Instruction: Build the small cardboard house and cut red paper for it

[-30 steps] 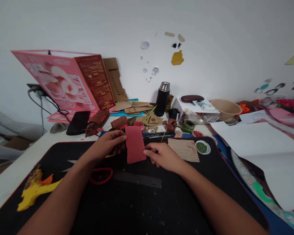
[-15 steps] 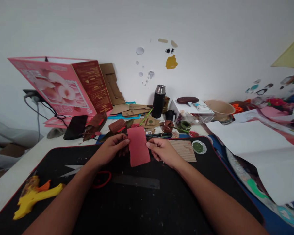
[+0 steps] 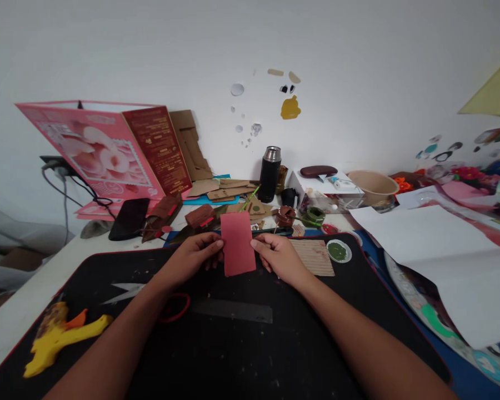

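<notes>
A small rectangle of red card [image 3: 239, 244] is held up above the black mat [image 3: 216, 361], its flat face toward me. My left hand [image 3: 202, 250] pinches its left edge between thumb and fingers. On the opposite edge, my right hand [image 3: 273, 254] grips it the same way. Below the card lies a clear ruler [image 3: 233, 310]. Scissors with red handles [image 3: 179, 308] lie partly under my left forearm. Just beyond my right hand is a piece of corrugated cardboard [image 3: 314, 256].
A yellow glue gun [image 3: 58, 339] lies at the mat's left. Behind the mat are a phone [image 3: 129, 218], a black flask [image 3: 270, 175] and cardboard scraps [image 3: 231, 189]. A lid with green paint [image 3: 339, 251] and white paper sheets [image 3: 441, 239] are to the right.
The red card has shifted slightly right and up and turned a little more upright. Both hands still hold its edges and moved slightly with it.
</notes>
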### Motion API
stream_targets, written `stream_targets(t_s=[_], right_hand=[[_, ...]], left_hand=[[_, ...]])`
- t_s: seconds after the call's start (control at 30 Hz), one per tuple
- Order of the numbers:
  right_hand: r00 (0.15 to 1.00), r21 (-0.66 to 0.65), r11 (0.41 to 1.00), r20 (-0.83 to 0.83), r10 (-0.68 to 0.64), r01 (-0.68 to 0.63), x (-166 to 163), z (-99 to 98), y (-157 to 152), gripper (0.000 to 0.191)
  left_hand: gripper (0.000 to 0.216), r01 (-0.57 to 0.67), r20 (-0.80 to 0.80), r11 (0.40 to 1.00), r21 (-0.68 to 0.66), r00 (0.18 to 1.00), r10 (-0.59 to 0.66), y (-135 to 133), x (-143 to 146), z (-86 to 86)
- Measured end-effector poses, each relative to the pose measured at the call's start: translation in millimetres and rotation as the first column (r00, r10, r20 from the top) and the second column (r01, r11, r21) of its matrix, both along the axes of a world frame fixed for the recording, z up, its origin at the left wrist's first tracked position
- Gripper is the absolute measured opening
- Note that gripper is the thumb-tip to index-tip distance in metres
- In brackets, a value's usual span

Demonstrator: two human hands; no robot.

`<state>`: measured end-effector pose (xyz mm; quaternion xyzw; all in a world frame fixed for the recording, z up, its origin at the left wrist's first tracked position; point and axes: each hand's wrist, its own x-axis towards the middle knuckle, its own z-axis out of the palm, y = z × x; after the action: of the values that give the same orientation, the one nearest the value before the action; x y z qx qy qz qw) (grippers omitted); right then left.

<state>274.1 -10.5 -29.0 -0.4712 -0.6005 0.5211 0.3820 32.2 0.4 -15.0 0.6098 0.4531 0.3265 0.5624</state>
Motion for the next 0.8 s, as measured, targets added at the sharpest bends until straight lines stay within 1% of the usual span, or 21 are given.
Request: stream_targets(t_s=[0.1,0.17,0.3,0.37,0.47,0.7,0.8], right_hand=[[1.000,-0.007,1.000,-0.002,0.014,-0.014,0,-1.0,0,0.039],[0.999,-0.016,0.999,-0.015,0.031,-0.031,0,-2.0,0,0.041],[0.998,-0.036,0.998,-0.045,0.047,-0.049,-1,-4.7,0,0.044],[0.997,-0.043,0.997,-0.051,0.058,-0.060,-2,-6.5,-1,0.044],[0.996,-0.044,0.996,-0.046,0.080,-0.082,-3,-9.5,-1,0.045],[0.997,-0.029,0.997,-0.025,0.076,-0.077,-4,-11.9,-1,0.043],[0.996,-0.021,0.997,-0.034,0.077,-0.077,-4,-11.9,-2,0.042]], left_hand=[[0.045,-0.025,-0.026,1.000,0.018,0.999,0.026,0,1,0.7],[0.045,-0.072,-0.023,0.997,0.035,0.997,0.073,1,1,0.4],[0.047,-0.207,0.056,0.977,0.049,0.977,0.204,3,-1,-0.6],[0.047,-0.244,0.093,0.969,0.049,0.967,0.238,4,-1,-0.9],[0.048,-0.257,0.113,0.966,0.039,0.961,0.251,5,-1,-1.3],[0.049,-0.243,0.123,0.970,0.015,0.963,0.240,4,0,-0.4],[0.050,-0.236,0.099,0.971,0.027,0.968,0.232,3,0,0.0]])
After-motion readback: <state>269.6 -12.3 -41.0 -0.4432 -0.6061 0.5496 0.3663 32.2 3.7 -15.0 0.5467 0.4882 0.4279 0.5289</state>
